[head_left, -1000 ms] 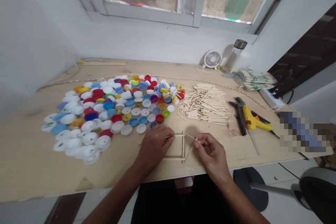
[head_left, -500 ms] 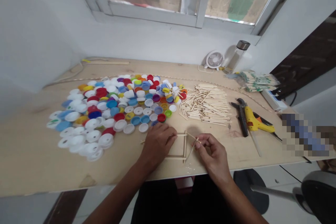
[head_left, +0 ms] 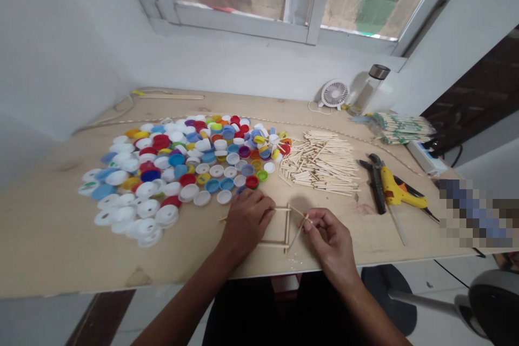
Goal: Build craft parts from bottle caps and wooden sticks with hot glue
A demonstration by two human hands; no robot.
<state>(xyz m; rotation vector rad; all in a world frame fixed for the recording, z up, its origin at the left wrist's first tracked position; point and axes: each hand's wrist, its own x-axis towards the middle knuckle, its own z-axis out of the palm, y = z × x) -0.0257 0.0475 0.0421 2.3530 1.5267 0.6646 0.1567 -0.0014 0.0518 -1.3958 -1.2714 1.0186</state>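
A small square frame of thin wooden sticks (head_left: 286, 227) lies on the plywood table (head_left: 60, 248) near its front edge. My left hand (head_left: 245, 221) rests on the frame's left part, fingers curled and pressing the top stick. My right hand (head_left: 330, 238) pinches a loose stick (head_left: 299, 230) that leans against the frame's right side. A pile of short wooden sticks (head_left: 320, 161) lies just beyond my hands.
Many coloured and white bottle caps (head_left: 178, 167) spread across the table's left half. A yellow glue gun (head_left: 399, 192) and pliers (head_left: 377, 184) lie right. A small fan (head_left: 334, 93), a bottle (head_left: 368, 86), a bag of sticks (head_left: 399, 127) and a power strip (head_left: 424, 157) stand at the back right.
The view has shifted slightly, so everything sits a little further right. Both hands stay on the stick frame with hardly any movement.
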